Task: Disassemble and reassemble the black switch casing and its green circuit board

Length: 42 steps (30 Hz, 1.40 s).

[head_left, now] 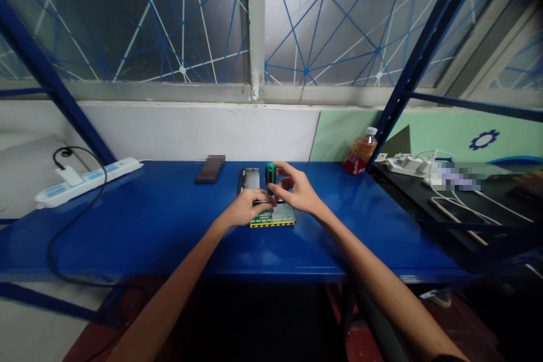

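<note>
My right hand (297,192) is closed around a green and black screwdriver (270,174), which stands upright with its shaft pointing down. Below it lies a green circuit board (278,216) with a row of light connectors and a yellow-and-black front edge. My left hand (246,207) rests at the board's left side, its thumb and fingers drawn in near the screwdriver's lower end. What these fingertips hold, if anything, is too small to make out. Just behind my left hand, a black-rimmed grey casing (250,177) lies partly covered by the fingers.
On the blue table (169,237) lies a dark flat object (207,172) towards the back. A white power strip (89,181) with a black cable sits on the left. A bottle of reddish drink (360,151) stands back right, beside a dark table (424,195) with cables.
</note>
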Each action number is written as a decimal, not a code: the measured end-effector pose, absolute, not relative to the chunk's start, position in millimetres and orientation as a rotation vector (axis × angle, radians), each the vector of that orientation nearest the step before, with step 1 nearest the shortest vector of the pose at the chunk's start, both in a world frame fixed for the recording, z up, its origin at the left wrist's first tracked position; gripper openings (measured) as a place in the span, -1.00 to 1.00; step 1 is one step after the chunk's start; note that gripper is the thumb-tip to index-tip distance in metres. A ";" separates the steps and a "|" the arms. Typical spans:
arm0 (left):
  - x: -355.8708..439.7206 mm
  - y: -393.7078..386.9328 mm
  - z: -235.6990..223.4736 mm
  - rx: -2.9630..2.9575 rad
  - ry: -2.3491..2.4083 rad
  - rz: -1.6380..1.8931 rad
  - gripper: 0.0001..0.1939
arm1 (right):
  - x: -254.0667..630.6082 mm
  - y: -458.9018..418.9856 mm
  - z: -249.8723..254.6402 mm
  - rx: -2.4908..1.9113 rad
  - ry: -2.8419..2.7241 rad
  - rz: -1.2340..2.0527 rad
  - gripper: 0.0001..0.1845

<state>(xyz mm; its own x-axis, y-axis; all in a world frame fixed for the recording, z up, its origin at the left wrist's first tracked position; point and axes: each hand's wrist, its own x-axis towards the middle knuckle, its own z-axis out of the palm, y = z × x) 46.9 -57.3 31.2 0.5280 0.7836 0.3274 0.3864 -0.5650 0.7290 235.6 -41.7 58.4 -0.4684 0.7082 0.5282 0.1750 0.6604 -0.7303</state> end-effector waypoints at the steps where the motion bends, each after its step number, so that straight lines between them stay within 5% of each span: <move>1: 46.6 -57.8 31.3 2.183 0.949 0.877 -0.85 | 235.3 -41.7 58.4 -0.689 -1.983 0.761 -0.54; 11: 50.2 -60.8 32.0 2.131 0.973 0.942 -0.88 | 232.6 -45.6 63.0 -0.783 -2.028 0.511 -0.47; 25: 49.9 -62.3 36.6 2.146 0.937 0.824 -0.82 | 237.4 -48.0 66.2 -0.657 -2.006 0.760 -0.58; 42: 46.0 -61.4 33.7 2.290 0.972 0.944 -0.79 | 236.0 -40.8 62.5 -0.785 -1.932 0.543 -0.63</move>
